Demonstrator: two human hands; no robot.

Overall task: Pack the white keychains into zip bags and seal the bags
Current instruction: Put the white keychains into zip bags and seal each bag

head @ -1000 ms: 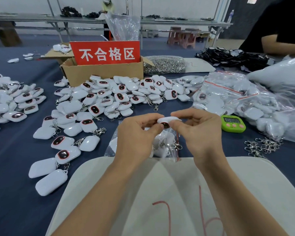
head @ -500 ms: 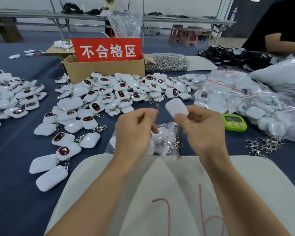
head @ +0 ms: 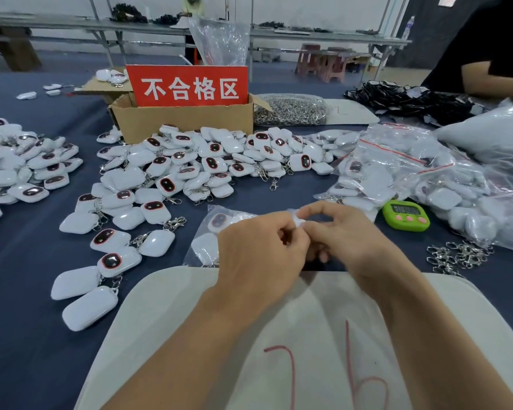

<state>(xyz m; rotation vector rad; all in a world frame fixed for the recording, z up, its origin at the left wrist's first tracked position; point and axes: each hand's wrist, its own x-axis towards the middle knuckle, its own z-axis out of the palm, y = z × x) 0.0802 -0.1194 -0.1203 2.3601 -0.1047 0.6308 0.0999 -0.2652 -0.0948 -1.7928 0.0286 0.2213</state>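
Observation:
A clear zip bag with a few white keychains in it lies on the blue table just beyond my hands. My left hand and my right hand meet fingertip to fingertip above the bag's right end. A small part of a white keychain shows between the fingertips, pinched by my right hand. My left hand pinches the thin plastic of the bag's mouth there. The rest of that keychain is hidden by my fingers. Loose white keychains with dark oval faces are heaped behind and to the left.
A cardboard box with a red sign stands behind the heap, next to a bag of metal clasps. Filled zip bags, a green timer and loose clasps lie at the right. A white sack covers the near edge. Another person's arm rests far right.
My right hand has brought the white keychain down from where it was held up, and both hands have closed together over the zip bag's mouth.

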